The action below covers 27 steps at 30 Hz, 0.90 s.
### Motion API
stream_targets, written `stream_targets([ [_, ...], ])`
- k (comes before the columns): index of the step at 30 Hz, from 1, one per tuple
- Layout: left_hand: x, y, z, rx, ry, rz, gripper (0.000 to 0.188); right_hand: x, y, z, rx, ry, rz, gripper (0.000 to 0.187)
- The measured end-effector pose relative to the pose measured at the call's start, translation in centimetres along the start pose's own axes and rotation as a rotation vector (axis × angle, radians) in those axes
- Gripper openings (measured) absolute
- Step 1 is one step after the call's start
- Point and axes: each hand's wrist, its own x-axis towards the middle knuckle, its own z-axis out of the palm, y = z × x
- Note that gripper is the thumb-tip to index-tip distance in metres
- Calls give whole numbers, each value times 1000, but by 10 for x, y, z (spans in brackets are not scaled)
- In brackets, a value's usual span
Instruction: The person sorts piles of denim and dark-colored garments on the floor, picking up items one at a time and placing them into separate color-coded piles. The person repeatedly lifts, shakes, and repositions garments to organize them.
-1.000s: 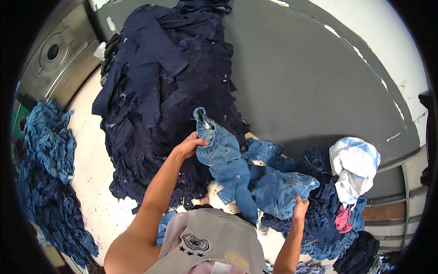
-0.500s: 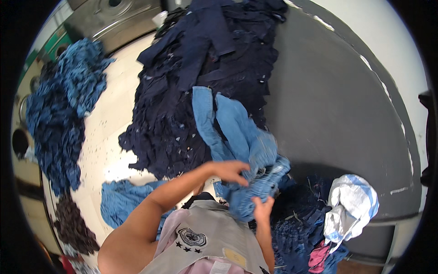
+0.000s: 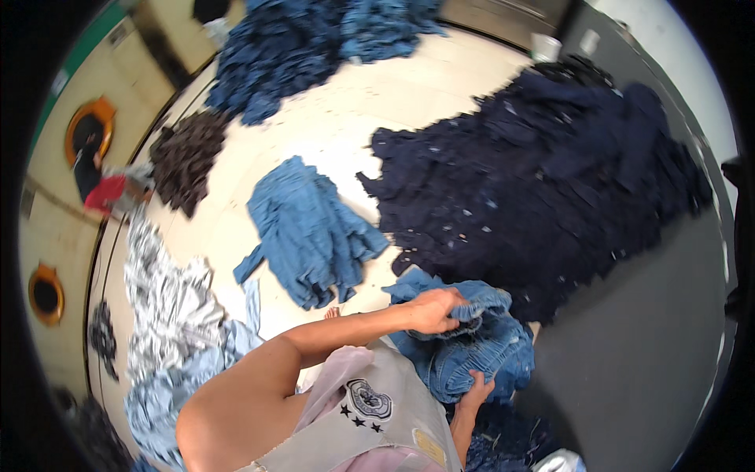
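Both hands, the left hand (image 3: 434, 308) on top and the right hand (image 3: 475, 389) beneath, have fingers clenched on a bunched blue denim garment (image 3: 472, 346) held above the floor (image 3: 330, 134), and its loose folds could slip free.

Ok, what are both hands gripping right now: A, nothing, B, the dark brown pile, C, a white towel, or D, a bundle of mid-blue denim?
D: the left hand grips the top of the bunched blue denim bundle and the right hand its underside.
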Motion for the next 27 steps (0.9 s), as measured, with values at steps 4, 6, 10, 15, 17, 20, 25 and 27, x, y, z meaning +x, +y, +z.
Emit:
stream_targets([
  [4,-73,-20,-11,147,-349,-149,72,-46,19,63,-57,-133,18,41],
  [6,-114,-25,-27,186,-239,-109,74,-74,24,101,-50,-146,80,49],
  [10,-185,-45,-110,-92,-177,-232,70,-142,26,176,49,-297,160,61],
  [15,-263,-66,-232,-115,55,-185,56,-211,6,280,233,-647,72,48],
  [17,-287,-94,-289,-52,213,-109,53,-227,-8,345,278,-908,29,49],
  [20,-328,-168,-378,107,619,-222,36,-245,-11,481,118,-1206,-185,57],
  [25,-485,-340,-390,228,1730,-842,37,-254,11,622,-247,-1449,-284,61],
  [27,-554,-402,-310,137,1456,-1021,38,-223,44,609,-154,-1401,-160,53],
])
